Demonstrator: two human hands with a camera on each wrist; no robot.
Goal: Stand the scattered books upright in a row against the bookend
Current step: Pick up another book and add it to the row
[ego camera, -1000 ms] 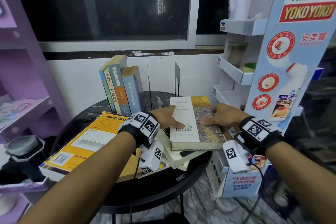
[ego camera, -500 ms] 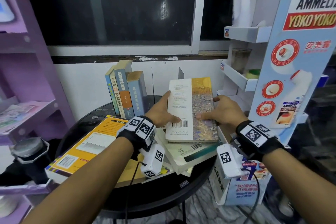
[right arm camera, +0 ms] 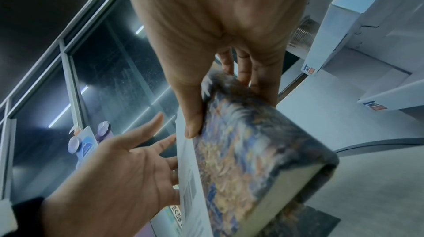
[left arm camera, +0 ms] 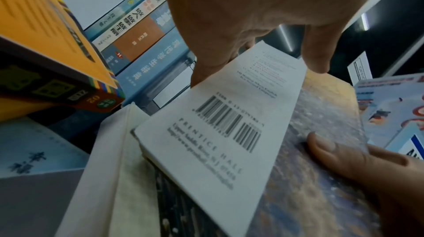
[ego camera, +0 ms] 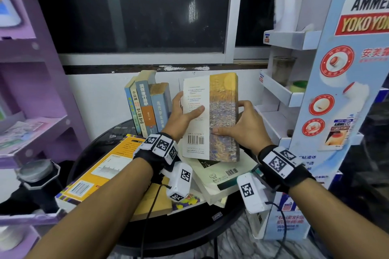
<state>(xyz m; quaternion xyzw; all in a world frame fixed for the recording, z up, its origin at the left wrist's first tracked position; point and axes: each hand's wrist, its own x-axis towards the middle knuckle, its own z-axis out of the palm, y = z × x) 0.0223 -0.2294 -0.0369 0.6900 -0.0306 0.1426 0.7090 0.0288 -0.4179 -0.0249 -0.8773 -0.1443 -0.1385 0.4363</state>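
Observation:
A thick paperback with a white and painted back cover is in the air over the round black table, tipped nearly upright. My left hand pinches its left edge, thumb on the cover and fingers behind. My right hand grips the spine side, thumb on the painted cover. Three books stand in a row just left of it. The held book hides most of the bookend. A yellow book and a white book lie flat below.
A purple shelf unit stands close on the left, with a dark round-topped device in front of it. A blue and white cardboard display stand with small shelves crowds the right. A wall and a dark window are behind.
The paperback has come up off the flat pile and tipped from lying to nearly upright. Both hands rose with it and kept their hold.

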